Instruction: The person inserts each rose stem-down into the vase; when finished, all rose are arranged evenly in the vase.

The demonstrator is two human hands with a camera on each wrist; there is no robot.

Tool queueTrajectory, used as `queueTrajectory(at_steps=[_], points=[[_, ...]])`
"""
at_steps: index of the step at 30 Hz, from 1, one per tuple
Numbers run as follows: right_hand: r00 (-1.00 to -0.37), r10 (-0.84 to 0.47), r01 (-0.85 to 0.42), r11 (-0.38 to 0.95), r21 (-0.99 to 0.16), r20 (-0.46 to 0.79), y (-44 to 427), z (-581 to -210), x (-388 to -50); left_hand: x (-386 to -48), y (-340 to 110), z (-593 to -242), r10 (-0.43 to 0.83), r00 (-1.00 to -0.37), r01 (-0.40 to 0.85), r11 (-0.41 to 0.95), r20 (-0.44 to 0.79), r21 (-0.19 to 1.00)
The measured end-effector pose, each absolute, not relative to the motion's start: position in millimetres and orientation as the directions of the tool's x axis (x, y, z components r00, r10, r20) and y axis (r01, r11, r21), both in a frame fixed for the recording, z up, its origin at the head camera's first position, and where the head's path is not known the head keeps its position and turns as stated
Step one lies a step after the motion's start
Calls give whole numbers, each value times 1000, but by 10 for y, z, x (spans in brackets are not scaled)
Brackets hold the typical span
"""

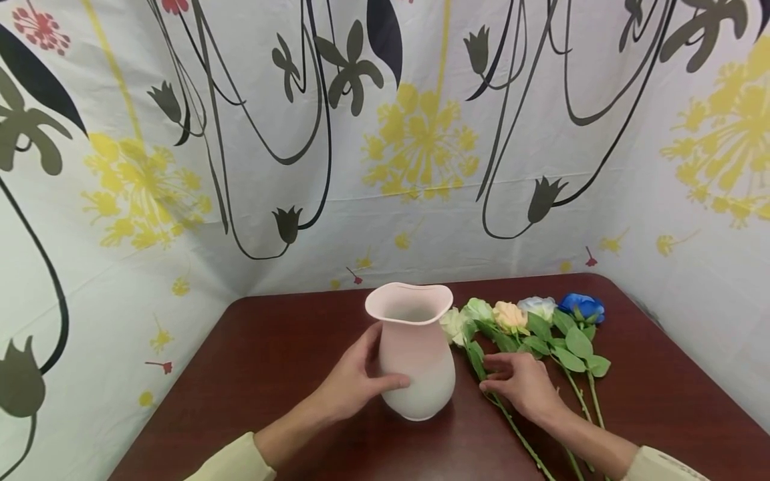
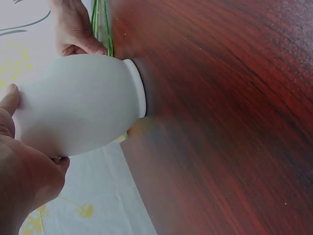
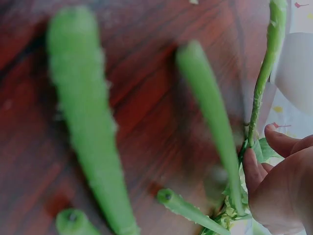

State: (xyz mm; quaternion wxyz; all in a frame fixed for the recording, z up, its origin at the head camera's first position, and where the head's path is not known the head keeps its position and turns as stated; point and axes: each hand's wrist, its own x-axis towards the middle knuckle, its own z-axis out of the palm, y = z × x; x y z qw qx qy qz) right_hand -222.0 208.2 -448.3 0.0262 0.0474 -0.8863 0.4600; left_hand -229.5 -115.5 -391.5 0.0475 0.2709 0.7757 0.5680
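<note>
A vase (image 1: 417,361), pale pink at its wavy rim and whitish below, stands upright on the table. My left hand (image 1: 355,374) holds its left side, thumb across the front and fingers round the back. To the right lie several artificial roses, stems toward me. My right hand (image 1: 523,384) is at the leftmost rose stem (image 1: 520,434), just below its leaves. In the right wrist view, thumb and finger of the right hand (image 3: 283,181) stand apart with that stem (image 3: 259,98) beside the fingertips. Whether they touch it is unclear.
The blooms run from a cream rose (image 1: 454,326) through a peach rose (image 1: 510,316) to a blue rose (image 1: 581,307), with green leaves below. They lie on a dark red wooden table (image 1: 289,341). A white cloth (image 1: 385,247) with printed flowers hangs behind and at the sides.
</note>
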Motion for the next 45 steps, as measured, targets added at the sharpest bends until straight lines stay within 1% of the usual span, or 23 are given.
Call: queueTrajectory(at_steps=[3,8,16,27,35,45], points=[[-991,-68,-133,592,-795,116,2075,-4496,-2233,-2298,-1155,-3910,479,-846,370,209,235,905],[-990,-74,-140,623,-770,121,2061,-4520,-2254,-2298,-1156,-3908,479,-846,371,216,233,903],[-990,-60,-137,627,-767,128,2061,-4550,-2276,-2296,-1154,-3911,485,-841,376,205,240,904],[-997,-11,-71,613,-787,81,2035,-4536,-2316,-2306,-1153,-3926,478,-847,367,210,233,906],[-1000,12,0,533,-846,7,2032,-4505,-2324,-2306,-1154,-3929,470,-850,370,213,237,905],[-998,9,54,393,-918,-54,2084,-4320,-2314,-2307,-1155,-3934,473,-847,377,209,245,902]])
